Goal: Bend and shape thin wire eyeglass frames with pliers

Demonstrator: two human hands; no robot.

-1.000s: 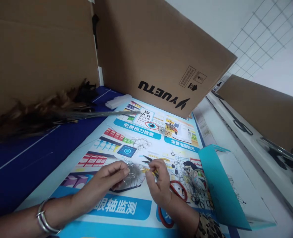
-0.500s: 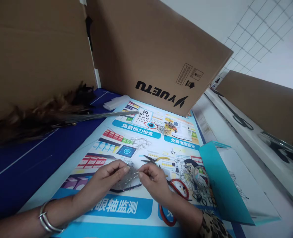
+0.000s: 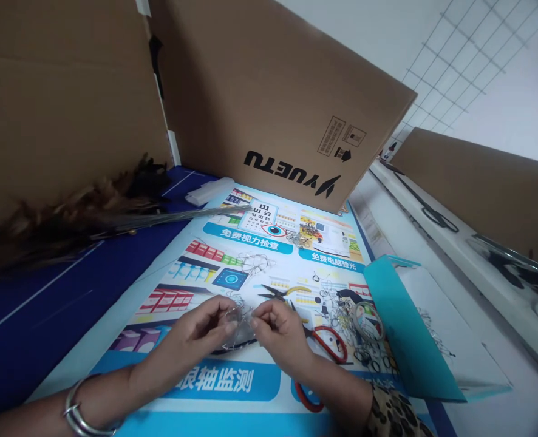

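Observation:
My left hand (image 3: 212, 325) pinches one side of a thin, see-through, shiny piece like clear plastic (image 3: 243, 331), low over the printed mat. On its other side, my right hand (image 3: 280, 331) grips the edge between thumb and bent fingers. Whether fine wire lies in the plastic I cannot make out. Just beyond the hands lie pliers with yellow handles (image 3: 296, 290). A red-handled cutting tool (image 3: 330, 345) lies partly under my right forearm. Thin wire loops (image 3: 255, 262) rest farther back on the mat.
Tangled wire and small rings (image 3: 371, 355) lie at the right beside a clear roll (image 3: 368, 320). A teal box (image 3: 410, 334) holds small wire pieces. At left lies a bundle of brown feathers (image 3: 82, 212) with long thin stems. Cardboard panels (image 3: 232, 79) wall the back; black scissors (image 3: 437, 218) lie far right.
The clear piece has shifted and bunched up between my fingertips. My right hand has moved slightly left, closer to the left one. The camera view has turned slightly.

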